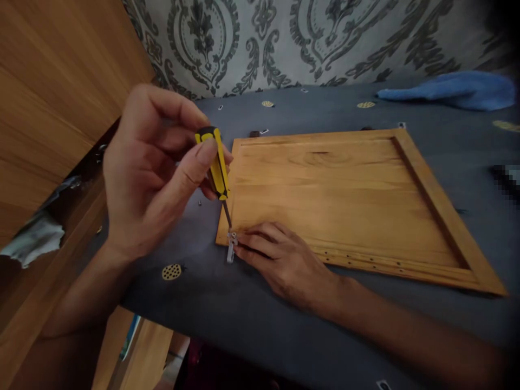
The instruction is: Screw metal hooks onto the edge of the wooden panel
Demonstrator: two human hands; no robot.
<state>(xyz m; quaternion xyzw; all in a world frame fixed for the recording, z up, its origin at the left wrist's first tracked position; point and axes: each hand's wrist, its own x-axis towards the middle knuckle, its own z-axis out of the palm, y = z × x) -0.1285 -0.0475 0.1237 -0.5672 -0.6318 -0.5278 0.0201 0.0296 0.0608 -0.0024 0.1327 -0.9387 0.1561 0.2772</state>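
Note:
My left hand [154, 168] is closed around the handle of a yellow and black screwdriver [219, 168], thumb along its side. The screwdriver slants down, and its tip meets a small silvery metal hinge [231, 252] at the near left corner of a framed wooden panel [325, 189]. Part of the hinge juts past the panel's edge. Fingertips of my right hand [286, 262] press on the hinge from the right, while the rest of that hand lies over the panel's near edge. Whether a screw sits under the tip is too small to tell.
The panel lies on a dark blue-grey cloth [284, 341] with pineapple prints. A blue cloth [455, 89] rests at the back right. A small screw [199, 203] lies left of the panel. Wooden furniture [60, 81] borders the left, with crumpled plastic [36, 238] on its ledge.

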